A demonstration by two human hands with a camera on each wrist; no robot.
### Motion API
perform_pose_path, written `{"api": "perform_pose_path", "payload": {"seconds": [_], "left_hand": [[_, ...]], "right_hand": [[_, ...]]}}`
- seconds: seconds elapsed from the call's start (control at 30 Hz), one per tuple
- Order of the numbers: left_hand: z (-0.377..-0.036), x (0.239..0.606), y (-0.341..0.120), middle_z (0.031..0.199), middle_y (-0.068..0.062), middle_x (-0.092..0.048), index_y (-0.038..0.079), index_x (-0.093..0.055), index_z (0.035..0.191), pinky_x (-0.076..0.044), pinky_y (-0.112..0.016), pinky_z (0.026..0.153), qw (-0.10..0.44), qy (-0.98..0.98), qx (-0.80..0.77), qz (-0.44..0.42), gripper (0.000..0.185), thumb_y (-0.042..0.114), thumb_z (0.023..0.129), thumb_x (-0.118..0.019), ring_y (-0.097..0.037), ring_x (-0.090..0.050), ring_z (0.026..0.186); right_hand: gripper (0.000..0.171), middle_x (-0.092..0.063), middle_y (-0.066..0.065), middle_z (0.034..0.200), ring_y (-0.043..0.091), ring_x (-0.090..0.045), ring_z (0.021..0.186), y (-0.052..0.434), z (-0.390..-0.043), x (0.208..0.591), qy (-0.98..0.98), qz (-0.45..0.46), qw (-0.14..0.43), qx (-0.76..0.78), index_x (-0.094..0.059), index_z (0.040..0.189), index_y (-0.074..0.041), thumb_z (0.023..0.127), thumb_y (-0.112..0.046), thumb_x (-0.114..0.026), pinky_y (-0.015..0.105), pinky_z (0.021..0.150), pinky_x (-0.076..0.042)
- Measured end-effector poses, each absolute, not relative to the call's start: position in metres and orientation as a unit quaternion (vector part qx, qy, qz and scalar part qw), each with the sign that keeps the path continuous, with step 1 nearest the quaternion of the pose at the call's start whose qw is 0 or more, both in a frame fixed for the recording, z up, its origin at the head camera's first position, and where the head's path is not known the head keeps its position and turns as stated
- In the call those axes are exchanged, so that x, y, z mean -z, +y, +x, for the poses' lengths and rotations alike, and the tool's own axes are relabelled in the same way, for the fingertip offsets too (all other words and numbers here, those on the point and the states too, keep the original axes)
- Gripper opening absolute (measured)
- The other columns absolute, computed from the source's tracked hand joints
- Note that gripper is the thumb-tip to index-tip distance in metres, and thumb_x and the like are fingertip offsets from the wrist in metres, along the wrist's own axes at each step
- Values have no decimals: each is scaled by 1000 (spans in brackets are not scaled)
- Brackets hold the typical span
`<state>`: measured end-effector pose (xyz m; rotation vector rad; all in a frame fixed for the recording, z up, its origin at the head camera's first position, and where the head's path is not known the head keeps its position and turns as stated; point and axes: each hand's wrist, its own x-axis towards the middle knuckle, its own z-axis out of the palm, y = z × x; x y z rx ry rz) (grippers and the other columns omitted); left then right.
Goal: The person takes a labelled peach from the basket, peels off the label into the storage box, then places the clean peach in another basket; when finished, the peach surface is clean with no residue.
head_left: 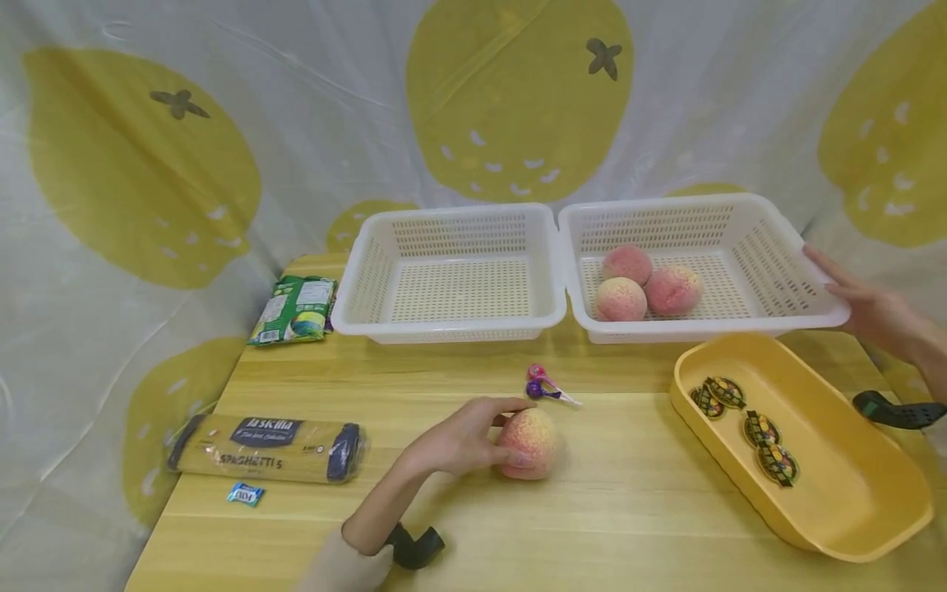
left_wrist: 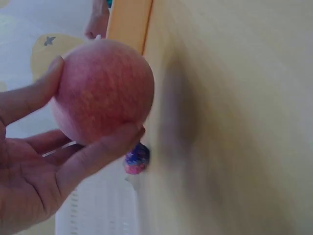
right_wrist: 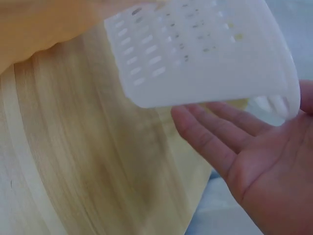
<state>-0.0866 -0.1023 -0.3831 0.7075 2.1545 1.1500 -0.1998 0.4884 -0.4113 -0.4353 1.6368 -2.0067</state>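
My left hand [head_left: 462, 437] grips a pink and pale-yellow peach [head_left: 536, 444] low over the wooden table, thumb on one side and fingers on the other. The left wrist view shows the peach's redder side [left_wrist: 105, 90] between the fingertips. Two lollipops [head_left: 543, 386] in pink and purple wrappers lie just beyond it. At the far right, my right hand [head_left: 880, 308] touches the end of a white perforated basket [head_left: 821, 311]; in the right wrist view its fingers [right_wrist: 210, 139] extend straight beside the basket wall. Three peaches [head_left: 675, 289] sit together inside that basket.
A second white basket [head_left: 473, 323] stands to the left. An orange tray [head_left: 851, 485] at the right holds several dark round-patterned pieces [head_left: 762, 429]. At the left are a green packet [head_left: 296, 311], a spaghetti pack [head_left: 266, 448] and a small blue sweet [head_left: 245, 494].
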Motion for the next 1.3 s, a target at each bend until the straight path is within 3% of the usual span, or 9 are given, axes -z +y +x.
{"api": "perform_pose_path", "payload": {"seconds": [0.1, 0.2, 0.47, 0.63, 0.77, 0.97, 1.17, 1.3], "left_hand": [[-98, 369, -94, 145, -10, -62, 5, -54, 148, -53, -27, 105, 298, 784, -450, 307, 63, 8, 91, -80, -25, -64, 128], [-117, 347, -83, 143, -11, -61, 6, -55, 147, -54, -25, 102, 274, 765, -479, 331, 64, 6, 89, -81, -25, -62, 129], [-197, 313, -33, 153, -10, -55, 9, -53, 151, -58, -32, 100, 114, 779, -550, 278, 69, 9, 88, -82, -33, -62, 133], [-249, 328, 4, 157, -7, -52, 17, -52, 153, -55, -33, 105, 75, 785, -559, 255, 67, 12, 92, -79, -29, -57, 138], [-280, 344, 26, 154, -8, -56, 15, -54, 152, -48, -30, 109, 43, 804, -540, 247, 64, 11, 92, -78, -23, -52, 143], [-302, 357, 43, 152, -7, -59, 15, -56, 150, -44, -31, 115, 24, 836, -506, 210, 62, 7, 92, -78, -21, -51, 144], [-310, 359, 48, 148, -2, -60, 29, -55, 151, -50, -47, 101, 0, 905, -391, 168, 66, 24, 91, -81, -23, -57, 135], [-313, 363, 51, 151, 2, -60, 31, -54, 151, -49, -46, 104, 26, 914, -371, 163, 65, 22, 92, -80, -20, -56, 136]], "right_hand": [[66, -50, -18, 155, 9, -60, 133, 490, -202, 414, 475, -180, 300, 807, 7, 164, -33, 108, 1, -3, 33, 99, -58], [66, -51, -16, 155, 13, -60, 134, 490, -202, 413, 450, -178, 311, 818, 5, 164, -34, 108, 1, -2, 37, 100, -58], [67, -51, -20, 152, 8, -62, 128, 492, -195, 413, 534, -174, 259, 786, 5, 166, -29, 109, 4, -8, 30, 94, -59], [67, -48, -24, 152, 3, -62, 126, 492, -193, 413, 601, -176, 234, 744, 6, 167, -26, 109, 4, -11, 24, 91, -57], [66, -44, -27, 152, -1, -59, 128, 488, -195, 412, 635, -179, 225, 717, 8, 167, -24, 110, 2, -13, 21, 91, -55], [65, -39, -26, 153, -8, -54, 130, 485, -195, 411, 655, -178, 228, 699, 11, 166, -26, 111, -2, -13, 17, 92, -52], [63, -14, -18, 168, -14, -51, 127, 485, -192, 409, 729, -141, 208, 637, 9, 167, -30, 113, -9, -17, 14, 88, -49], [63, -16, -16, 166, -14, -51, 125, 486, -192, 408, 741, -128, 202, 627, 7, 167, -31, 113, -10, -18, 15, 86, -49]]}}
